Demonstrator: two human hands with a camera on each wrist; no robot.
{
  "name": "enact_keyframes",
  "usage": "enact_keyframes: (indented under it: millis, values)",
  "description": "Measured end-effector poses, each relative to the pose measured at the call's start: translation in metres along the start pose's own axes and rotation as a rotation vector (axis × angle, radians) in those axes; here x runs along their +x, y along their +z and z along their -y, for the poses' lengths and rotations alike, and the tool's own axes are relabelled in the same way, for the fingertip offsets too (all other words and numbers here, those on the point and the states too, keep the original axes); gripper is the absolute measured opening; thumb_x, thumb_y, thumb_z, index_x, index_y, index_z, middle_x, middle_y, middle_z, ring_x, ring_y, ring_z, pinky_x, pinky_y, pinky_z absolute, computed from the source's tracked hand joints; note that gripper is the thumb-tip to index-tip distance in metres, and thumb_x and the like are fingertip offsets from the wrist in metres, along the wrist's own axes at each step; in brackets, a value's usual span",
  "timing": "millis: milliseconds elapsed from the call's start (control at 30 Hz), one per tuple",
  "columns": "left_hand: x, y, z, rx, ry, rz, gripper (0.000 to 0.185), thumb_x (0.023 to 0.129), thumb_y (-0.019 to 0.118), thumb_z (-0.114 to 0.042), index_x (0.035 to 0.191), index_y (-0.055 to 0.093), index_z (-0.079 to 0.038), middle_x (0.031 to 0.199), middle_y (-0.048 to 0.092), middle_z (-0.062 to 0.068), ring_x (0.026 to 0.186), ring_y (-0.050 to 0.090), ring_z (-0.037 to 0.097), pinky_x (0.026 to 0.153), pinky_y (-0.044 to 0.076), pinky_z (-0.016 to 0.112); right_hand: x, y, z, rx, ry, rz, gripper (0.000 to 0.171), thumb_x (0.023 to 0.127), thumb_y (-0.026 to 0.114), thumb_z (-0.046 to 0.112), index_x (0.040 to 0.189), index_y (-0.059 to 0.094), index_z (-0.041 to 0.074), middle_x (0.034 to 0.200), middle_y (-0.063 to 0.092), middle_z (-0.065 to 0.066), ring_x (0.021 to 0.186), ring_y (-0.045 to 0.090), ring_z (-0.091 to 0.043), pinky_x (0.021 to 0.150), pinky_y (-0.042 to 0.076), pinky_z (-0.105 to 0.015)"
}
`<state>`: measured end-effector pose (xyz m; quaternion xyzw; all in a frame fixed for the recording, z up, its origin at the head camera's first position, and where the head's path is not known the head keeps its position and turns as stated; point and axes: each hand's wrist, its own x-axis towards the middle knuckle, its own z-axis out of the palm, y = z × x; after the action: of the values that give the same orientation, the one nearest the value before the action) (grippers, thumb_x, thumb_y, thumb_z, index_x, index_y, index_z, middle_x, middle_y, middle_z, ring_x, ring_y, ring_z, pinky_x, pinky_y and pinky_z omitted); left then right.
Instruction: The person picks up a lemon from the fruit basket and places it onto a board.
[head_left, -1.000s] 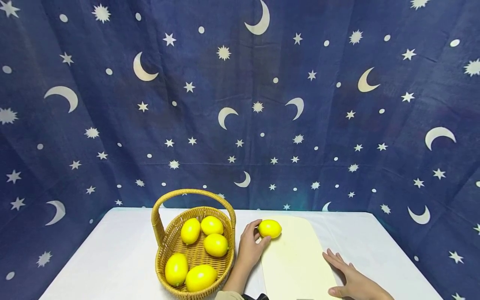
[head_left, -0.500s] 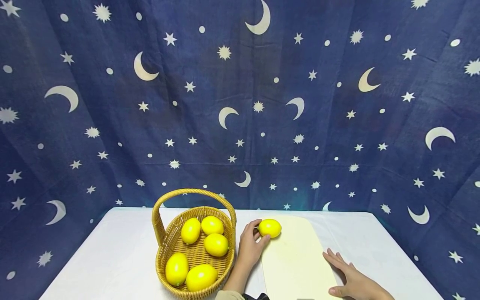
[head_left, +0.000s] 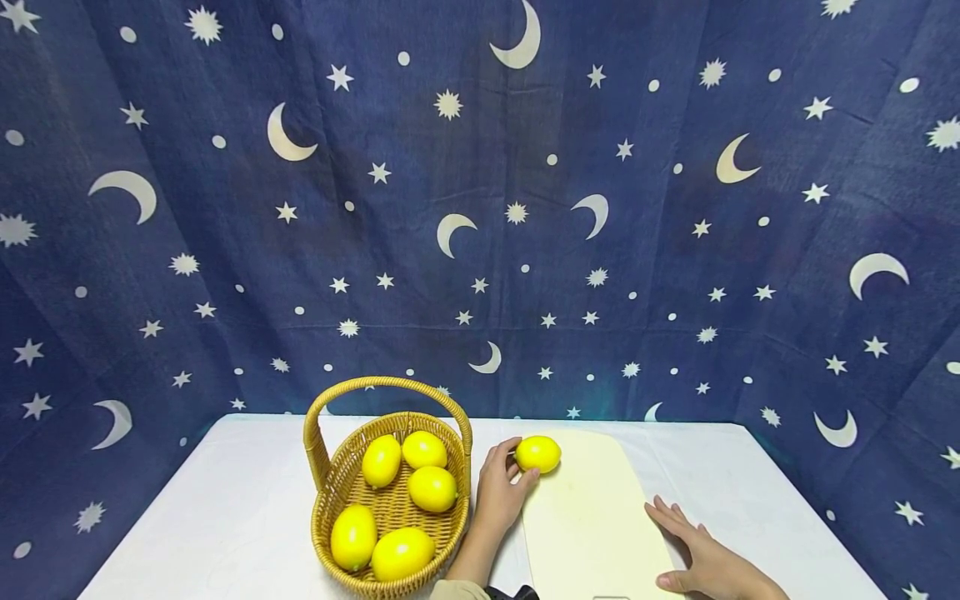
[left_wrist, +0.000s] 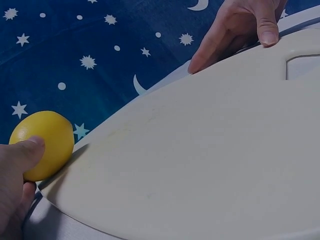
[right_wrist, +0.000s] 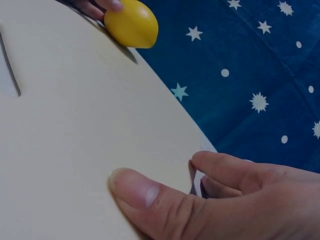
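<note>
A white table (head_left: 225, 517) holds a cream board (head_left: 592, 525) and a basket (head_left: 337, 483) with five lemons. One lemon (head_left: 537, 454) sits on the board, gripped by the left hand (head_left: 498, 492). The right hand (head_left: 693, 554) lies flat on the board's edge.

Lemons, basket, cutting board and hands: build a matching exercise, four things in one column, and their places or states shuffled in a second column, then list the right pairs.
Things
1. wicker basket
2. cutting board
3. left hand
4. right hand

Places or states
A. lies flat at the board's right edge, thumb on the board
B. holds five lemons
C. grips a single lemon at the board's far left corner
D. lies on the white table, right of the basket

Pairs: 1-B, 2-D, 3-C, 4-A
</note>
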<state>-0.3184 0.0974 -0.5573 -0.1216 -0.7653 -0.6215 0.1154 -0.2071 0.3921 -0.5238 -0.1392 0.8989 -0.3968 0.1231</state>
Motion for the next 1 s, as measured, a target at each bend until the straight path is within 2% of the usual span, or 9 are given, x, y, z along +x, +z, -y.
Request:
enact_keyframes:
  millis: [267, 500, 700, 1000]
  values:
    - [-0.002, -0.001, -0.003, -0.015, 0.0, -0.001, 0.06, 0.079, 0.074, -0.004, 0.133, 0.049, -0.004, 0.121, 0.052, 0.015, 0.112, 0.058, 0.027, 0.095, 0.049, 0.026, -0.002, 0.0, -0.001, -0.007, -0.067, -0.028, 0.088, 0.079, 0.074, 0.027, 0.143, 0.026, -0.01, 0.145, 0.006, -0.043, 0.11, -0.005, 0.037, 0.087, -0.009, -0.082]
    - [-0.003, 0.0, -0.004, 0.014, 0.005, -0.021, 0.055, 0.079, 0.075, -0.005, 0.129, 0.052, -0.004, 0.119, 0.053, 0.015, 0.11, 0.059, 0.026, 0.094, 0.05, 0.025, -0.002, 0.0, 0.0, 0.003, -0.051, -0.025, 0.089, 0.079, 0.075, 0.027, 0.144, 0.026, -0.009, 0.146, 0.006, -0.042, 0.109, -0.005, 0.038, 0.088, -0.011, -0.081]
    - [-0.003, 0.001, -0.004, -0.022, 0.008, -0.043, 0.056, 0.077, 0.075, -0.002, 0.129, 0.052, -0.004, 0.119, 0.052, 0.015, 0.111, 0.059, 0.028, 0.095, 0.049, 0.026, -0.004, 0.0, 0.001, -0.008, -0.061, -0.027, 0.089, 0.08, 0.073, 0.032, 0.144, 0.026, -0.009, 0.146, 0.007, -0.042, 0.11, -0.006, 0.037, 0.087, -0.01, -0.082]
    - [-0.003, -0.002, -0.012, -0.006, 0.023, -0.08, 0.054, 0.077, 0.075, -0.01, 0.127, 0.054, -0.006, 0.121, 0.053, 0.016, 0.115, 0.055, 0.032, 0.097, 0.049, 0.038, -0.002, 0.0, 0.002, -0.002, -0.009, -0.012, 0.09, 0.079, 0.074, 0.028, 0.145, 0.024, -0.007, 0.148, 0.005, -0.04, 0.107, -0.007, 0.038, 0.09, -0.011, -0.081]
